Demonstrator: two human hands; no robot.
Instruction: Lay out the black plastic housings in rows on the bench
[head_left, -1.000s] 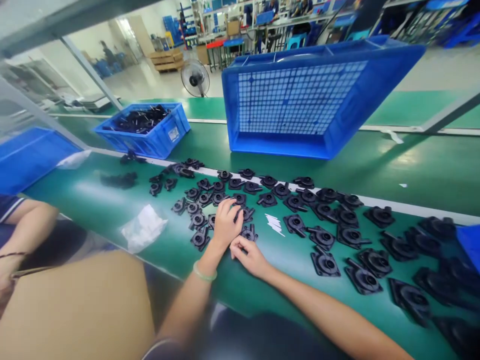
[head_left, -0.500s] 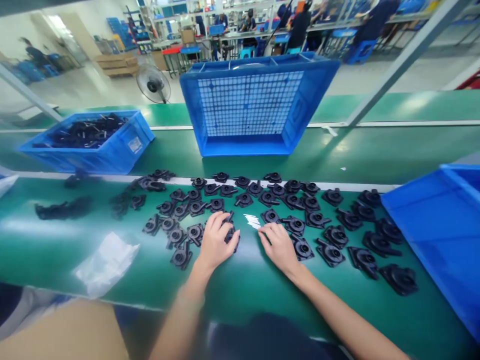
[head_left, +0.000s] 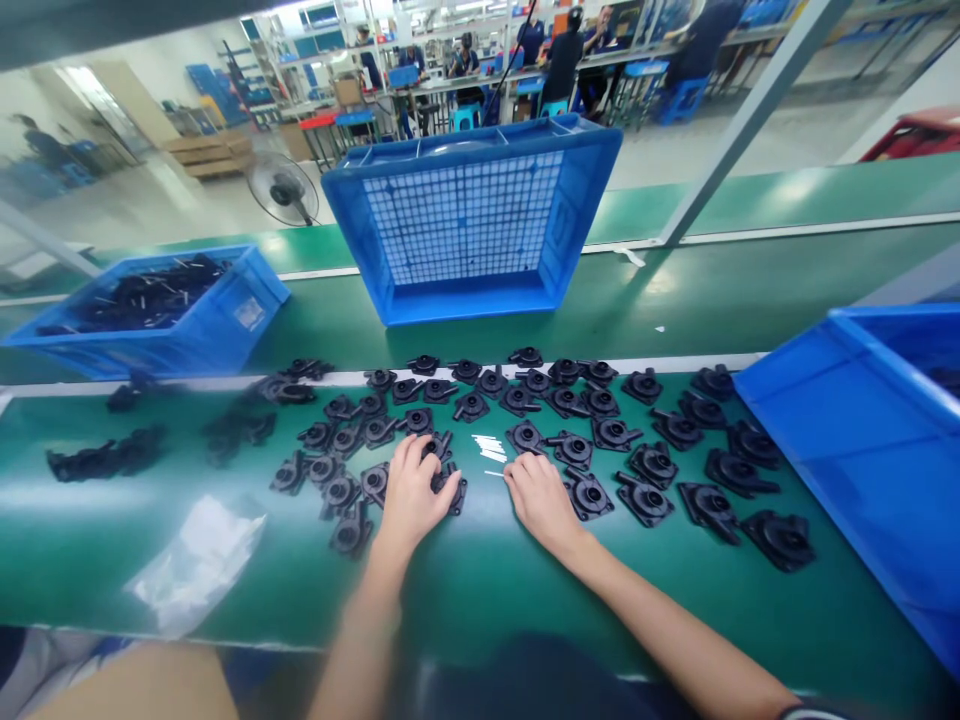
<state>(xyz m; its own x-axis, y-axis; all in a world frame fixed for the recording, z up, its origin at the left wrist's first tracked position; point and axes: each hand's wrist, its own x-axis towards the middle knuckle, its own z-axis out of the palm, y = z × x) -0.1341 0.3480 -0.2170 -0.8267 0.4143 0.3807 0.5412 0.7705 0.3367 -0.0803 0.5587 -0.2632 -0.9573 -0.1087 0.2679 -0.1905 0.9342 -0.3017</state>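
Note:
My left hand (head_left: 411,496) curls over a black plastic housing (head_left: 454,498) on the green table, thumb at its right side. To the right, my right hand (head_left: 541,500) has its fingers pinched at the end of a thin white pin (head_left: 494,473). Just above that pin lies a small group of white pins (head_left: 489,447). Many black round-centred housings with side spouts surround both hands, such as one (head_left: 350,530) left of my left hand and one (head_left: 589,494) beside my right hand.
An upright blue crate (head_left: 465,305) stands behind the parts. A blue bin (head_left: 225,322) of black parts is at the left, another blue bin (head_left: 840,420) at the right. A crumpled plastic bag (head_left: 199,565) lies at front left.
The view has shifted. One white pin now lies apart from the group, nearer me, at my right fingertips. My left hand remains over the housing.

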